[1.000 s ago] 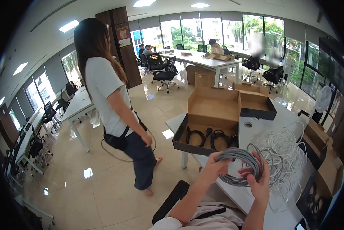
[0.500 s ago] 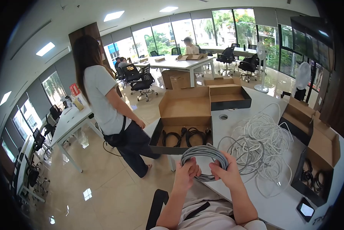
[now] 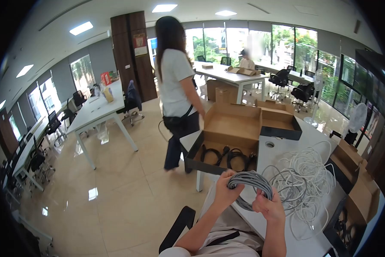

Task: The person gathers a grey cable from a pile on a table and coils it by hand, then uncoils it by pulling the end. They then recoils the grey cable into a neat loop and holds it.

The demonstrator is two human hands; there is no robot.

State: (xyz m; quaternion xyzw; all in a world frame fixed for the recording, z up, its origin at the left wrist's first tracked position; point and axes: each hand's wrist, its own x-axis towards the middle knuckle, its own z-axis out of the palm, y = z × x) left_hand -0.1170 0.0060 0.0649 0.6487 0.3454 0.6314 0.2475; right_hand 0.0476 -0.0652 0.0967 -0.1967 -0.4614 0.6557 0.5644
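Note:
A coiled grey cable (image 3: 248, 179) hangs between my two hands above the near edge of the white table. My left hand (image 3: 227, 188) is closed round the coil's left side, and my right hand (image 3: 267, 203) grips its right side. From the coil, a grey strand seems to run right toward a tangled pile of white and grey cable (image 3: 308, 175) on the table. Just beyond my hands stands an open cardboard box (image 3: 220, 170) with black cables (image 3: 236, 159) inside, its lid raised.
Another open box (image 3: 282, 130) stands behind, and further open boxes (image 3: 366, 199) line the table's right side, one with black cables. A person (image 3: 177, 85) is on the floor to the left of the table (image 3: 282, 147). A chair armrest (image 3: 179, 227) is beside me.
My view has turned left, so the scene sits further right. The person has walked further along, to the right. My hands have shifted round the coil, which is now tilted.

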